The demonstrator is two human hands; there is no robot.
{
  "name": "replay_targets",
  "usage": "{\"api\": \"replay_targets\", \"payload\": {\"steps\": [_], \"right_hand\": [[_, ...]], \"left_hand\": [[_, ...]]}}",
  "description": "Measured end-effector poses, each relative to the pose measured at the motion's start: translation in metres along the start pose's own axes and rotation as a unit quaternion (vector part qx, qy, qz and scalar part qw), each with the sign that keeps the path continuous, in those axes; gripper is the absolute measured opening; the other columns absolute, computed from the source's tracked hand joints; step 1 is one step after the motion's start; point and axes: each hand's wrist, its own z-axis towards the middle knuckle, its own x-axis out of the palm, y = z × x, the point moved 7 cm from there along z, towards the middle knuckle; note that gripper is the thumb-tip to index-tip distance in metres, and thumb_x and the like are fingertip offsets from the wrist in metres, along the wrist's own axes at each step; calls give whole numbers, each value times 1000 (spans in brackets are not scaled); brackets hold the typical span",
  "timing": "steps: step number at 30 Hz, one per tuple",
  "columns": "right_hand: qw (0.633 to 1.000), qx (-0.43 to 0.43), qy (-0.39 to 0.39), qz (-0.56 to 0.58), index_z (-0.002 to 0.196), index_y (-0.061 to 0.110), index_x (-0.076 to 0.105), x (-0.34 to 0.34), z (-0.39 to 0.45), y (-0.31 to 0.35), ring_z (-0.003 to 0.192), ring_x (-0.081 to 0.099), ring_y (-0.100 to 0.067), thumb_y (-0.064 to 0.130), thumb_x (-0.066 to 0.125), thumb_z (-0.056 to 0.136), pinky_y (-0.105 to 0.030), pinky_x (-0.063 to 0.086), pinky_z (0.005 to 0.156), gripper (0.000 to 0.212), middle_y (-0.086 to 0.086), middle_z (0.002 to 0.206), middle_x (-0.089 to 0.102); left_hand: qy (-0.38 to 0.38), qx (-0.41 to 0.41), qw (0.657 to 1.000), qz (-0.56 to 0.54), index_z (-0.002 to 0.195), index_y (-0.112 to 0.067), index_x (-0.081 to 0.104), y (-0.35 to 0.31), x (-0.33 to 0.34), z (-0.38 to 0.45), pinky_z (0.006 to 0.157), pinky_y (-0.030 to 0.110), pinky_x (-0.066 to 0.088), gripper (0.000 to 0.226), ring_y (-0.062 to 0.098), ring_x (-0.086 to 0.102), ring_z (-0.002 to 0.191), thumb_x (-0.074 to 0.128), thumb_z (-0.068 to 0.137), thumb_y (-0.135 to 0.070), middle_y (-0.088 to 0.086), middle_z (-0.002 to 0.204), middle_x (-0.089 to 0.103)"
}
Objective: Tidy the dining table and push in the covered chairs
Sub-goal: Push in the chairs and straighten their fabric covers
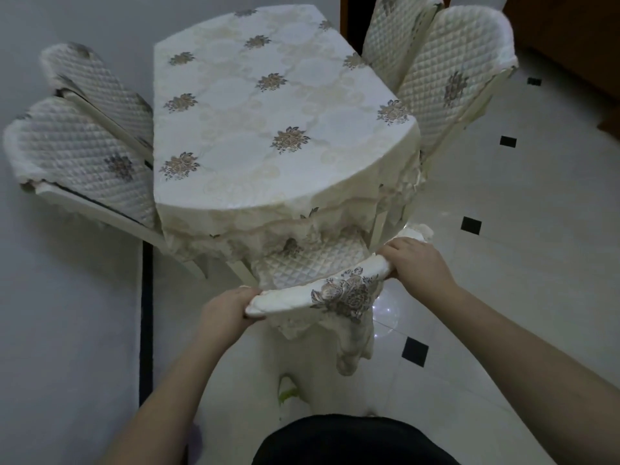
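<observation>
The step in hand looks like pushing in the near chair point(312, 263) at the rounded end of the bench point(268, 112). The left hand point(228, 310) and right hand point(412, 260) each grip an end of its padded top rail. Its quilted cream cover carries a grey flower, and its seat already sits partly under the bench's tablecloth fringe. Next, I judge, a straight, even shove toward the bench.
</observation>
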Motion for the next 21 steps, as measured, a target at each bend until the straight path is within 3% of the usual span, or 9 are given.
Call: {"api": "replay_targets", "payload": {"steps": [5,14,21], "right_hand": [[1000,-14,-19,8,90,20,69,-8,0,5,84,65,-27,29,85,59,-34,47,62,36,-2,88,70],[998,-21,-56,22,97,14,67,-5,-6,2,94,64,-30,27,83,63,-39,48,75,39,-9,96,69],[999,2,-37,17,105,13,64,1,-4,-2,103,59,-31,29,75,74,-42,43,84,36,-10,105,66]], "left_hand": [[22,1,999,26,103,-31,66,3,4,3,65,35,51,35,20,64,84,76,72,-44,-7,91,68],[8,-24,999,34,107,-21,62,1,12,0,65,37,47,37,25,59,85,76,76,-37,1,94,66],[18,-42,998,35,110,-24,58,-2,16,2,63,33,39,36,24,57,92,74,79,-36,0,100,64]]}}
